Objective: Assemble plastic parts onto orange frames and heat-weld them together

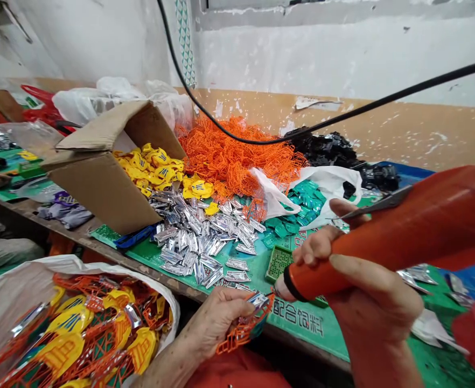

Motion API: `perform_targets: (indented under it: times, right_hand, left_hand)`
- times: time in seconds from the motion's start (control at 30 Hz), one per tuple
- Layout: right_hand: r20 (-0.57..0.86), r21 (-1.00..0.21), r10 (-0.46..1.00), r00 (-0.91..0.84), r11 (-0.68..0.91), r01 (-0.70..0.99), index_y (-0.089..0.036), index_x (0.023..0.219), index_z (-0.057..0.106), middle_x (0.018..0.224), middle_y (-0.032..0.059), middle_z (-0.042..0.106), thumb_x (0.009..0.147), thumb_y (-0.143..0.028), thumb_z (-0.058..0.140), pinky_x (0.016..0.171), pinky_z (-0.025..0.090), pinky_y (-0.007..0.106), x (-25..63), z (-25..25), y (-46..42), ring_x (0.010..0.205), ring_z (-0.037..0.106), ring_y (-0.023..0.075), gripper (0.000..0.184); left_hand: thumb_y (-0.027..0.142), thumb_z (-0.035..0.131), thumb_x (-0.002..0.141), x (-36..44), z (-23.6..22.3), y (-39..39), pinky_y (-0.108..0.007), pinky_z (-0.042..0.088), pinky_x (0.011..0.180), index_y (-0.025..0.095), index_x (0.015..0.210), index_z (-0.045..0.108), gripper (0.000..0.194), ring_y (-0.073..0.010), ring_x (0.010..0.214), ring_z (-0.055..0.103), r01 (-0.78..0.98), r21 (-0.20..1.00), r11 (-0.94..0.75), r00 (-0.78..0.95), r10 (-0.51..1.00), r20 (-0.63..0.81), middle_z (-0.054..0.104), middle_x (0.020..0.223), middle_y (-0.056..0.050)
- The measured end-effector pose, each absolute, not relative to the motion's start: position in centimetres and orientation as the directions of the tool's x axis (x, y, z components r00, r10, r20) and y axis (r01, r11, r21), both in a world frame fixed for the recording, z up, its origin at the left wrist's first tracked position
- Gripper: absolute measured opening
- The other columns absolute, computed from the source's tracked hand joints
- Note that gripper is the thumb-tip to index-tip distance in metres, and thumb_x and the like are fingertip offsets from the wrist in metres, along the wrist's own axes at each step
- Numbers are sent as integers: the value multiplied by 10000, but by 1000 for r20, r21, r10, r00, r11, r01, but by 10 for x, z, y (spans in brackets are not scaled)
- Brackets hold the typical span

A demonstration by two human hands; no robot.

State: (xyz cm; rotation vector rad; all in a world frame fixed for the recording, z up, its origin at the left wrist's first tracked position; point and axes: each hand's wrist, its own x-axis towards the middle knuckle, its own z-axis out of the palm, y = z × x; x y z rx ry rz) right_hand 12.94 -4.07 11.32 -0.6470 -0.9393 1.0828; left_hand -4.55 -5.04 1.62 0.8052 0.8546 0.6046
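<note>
My left hand (217,323) is closed on an orange plastic lattice piece (243,327) with a silver part (259,299) set on its top end, low in the middle of the view. My right hand (358,285) grips a thick orange tool (403,237) whose black-ringed tip (290,283) touches the silver part. A pile of loose silver parts (201,231) lies on the green mat (257,264) just beyond my left hand.
An open cardboard box (100,178) spills yellow parts (152,164). Behind lie orange lattice pieces (233,153), black parts (330,148) and teal parts (298,207) on a white bag. A sack (79,323) of assembled pieces sits lower left. A black cable (342,116) crosses overhead.
</note>
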Motion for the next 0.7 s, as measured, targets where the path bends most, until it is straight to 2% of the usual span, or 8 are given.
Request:
perform_targets:
  times: [0.1, 0.33, 0.57, 0.7]
  right_hand:
    - [305, -827, 942, 141, 335, -451, -290, 1070, 608, 668, -23, 606, 670, -105, 630, 602, 506, 306, 125, 111, -41, 601, 566, 143, 441]
    - [299, -840, 944, 140, 330, -430, -273, 1082, 599, 643, -29, 595, 661, -110, 635, 587, 501, 291, 122, 109, -39, 588, 559, 135, 453]
    - [271, -843, 956, 112, 292, -452, -266, 1063, 609, 639, -29, 606, 654, -120, 672, 573, 498, 280, 121, 106, -38, 592, 565, 133, 439]
    - [283, -846, 955, 93, 294, -445, -268, 1063, 604, 636, -30, 605, 654, -128, 682, 566, 493, 276, 121, 105, -38, 582, 567, 129, 439]
  left_hand:
    - [261, 651, 668, -46, 15, -52, -247, 279, 538, 120, 779, 744, 201, -88, 504, 391, -191, 769, 609, 522, 727, -446, 575, 563, 11]
    - [195, 611, 695, -45, 16, -53, -237, 214, 517, 101, 747, 738, 166, -69, 484, 364, -227, 755, 615, 549, 721, -422, 528, 547, 22]
    - [229, 635, 700, -43, 15, -52, -245, 232, 540, 121, 769, 757, 177, -79, 498, 358, -230, 763, 604, 544, 730, -413, 567, 562, 14]
    - [236, 635, 691, -42, 17, -52, -249, 225, 542, 127, 741, 753, 168, -81, 495, 348, -210, 772, 600, 538, 730, -421, 535, 542, 24]
